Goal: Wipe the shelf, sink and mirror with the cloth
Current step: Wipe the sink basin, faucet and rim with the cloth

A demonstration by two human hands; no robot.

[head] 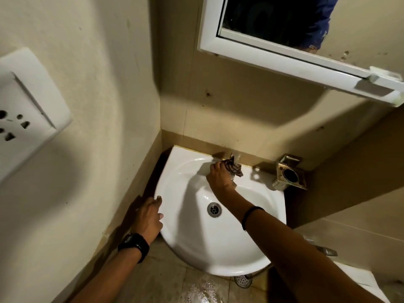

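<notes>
Sink (pixel 190 243), white and rounded, fills the lower middle of the head view, set into a corner of cream walls, with its drain (pixel 214 209) near the centre of the bowl. The right hand (pixel 219 177) reaches in from five o'clock to the back rim of the sink at about twelve o'clock from the drain, fingers closed around a bunched, dark patterned cloth (pixel 234 168). The cloth is pressed against the rim where the tap (pixel 232 154) stands; the tap is mostly hidden behind hand and cloth. A thin black band (pixel 251 215) circles the right forearm.

The left hand (pixel 149 217) comes in from seven o'clock and rests on the sink's left edge at about nine o'clock from the drain, fingers loosely spread and lying flat, holding nothing. A black watch (pixel 134 244) sits on that wrist.

At two o'clock from the drain, a brass-coloured holder (pixel 288 173) is fixed to the wall just beside the sink's back right corner. Above it, toward one o'clock, hangs the mirror (pixel 273 20) in a white frame, its glass dark, with a narrow white shelf (pixel 371 86) along its bottom edge. A white wall socket (pixel 26 114) sits at ten o'clock on the left wall. Below the sink, at six o'clock, the floor (pixel 196 289) shows a wet patch.
</notes>
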